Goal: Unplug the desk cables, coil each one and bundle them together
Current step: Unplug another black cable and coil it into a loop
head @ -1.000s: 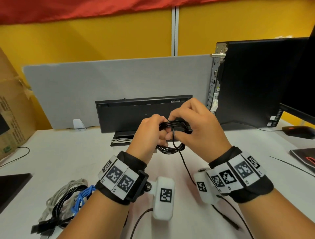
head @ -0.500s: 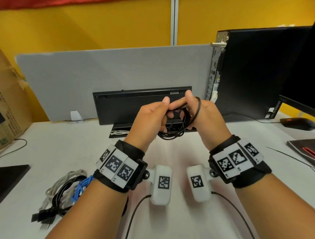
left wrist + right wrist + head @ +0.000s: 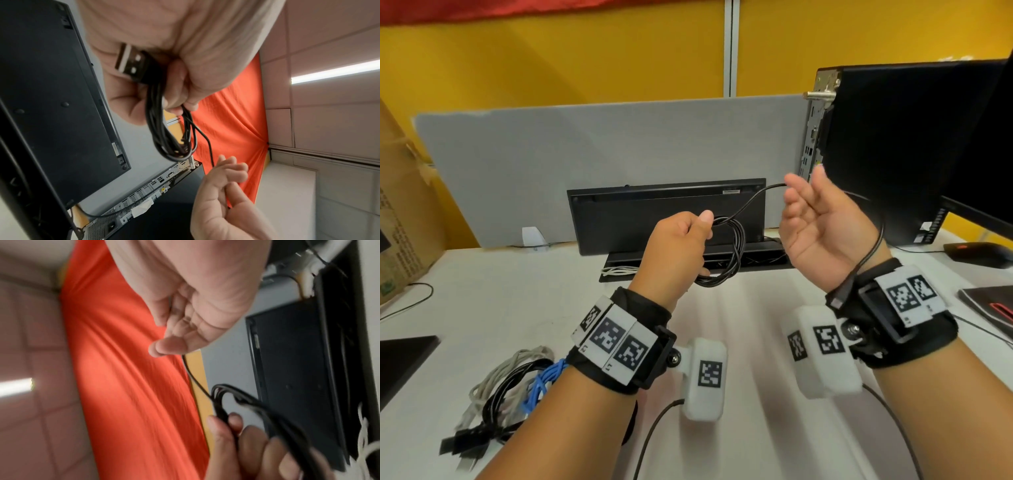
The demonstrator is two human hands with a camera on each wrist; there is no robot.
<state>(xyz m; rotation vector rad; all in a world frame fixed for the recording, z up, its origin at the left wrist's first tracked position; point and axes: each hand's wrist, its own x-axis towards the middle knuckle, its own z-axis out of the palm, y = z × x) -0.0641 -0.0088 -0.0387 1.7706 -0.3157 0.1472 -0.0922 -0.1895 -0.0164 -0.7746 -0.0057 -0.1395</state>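
Observation:
My left hand (image 3: 678, 240) grips a small coil of thin black cable (image 3: 726, 255) above the white desk (image 3: 756, 342). In the left wrist view a USB plug (image 3: 131, 65) lies against the left palm, and the cable loops (image 3: 168, 129) hang below the fingers. One strand (image 3: 753, 197) leaves the coil and runs to my right hand (image 3: 815, 226), which is held palm up. It passes through the loosely curled fingers and over the back of the hand. Its free plug end (image 3: 840, 299) dangles by the right wrist.
A bundle of grey, black and blue cables (image 3: 510, 387) lies at the front left of the desk. A black keyboard (image 3: 667, 212) leans upright against the grey divider (image 3: 585, 154). A PC tower (image 3: 893, 154) and a mouse (image 3: 979, 253) are on the right, a cardboard box (image 3: 400, 212) on the left.
The hands were together on the coil. The right hand has drawn away to the right with one strand, and the cable's plug end now hangs at its wrist.

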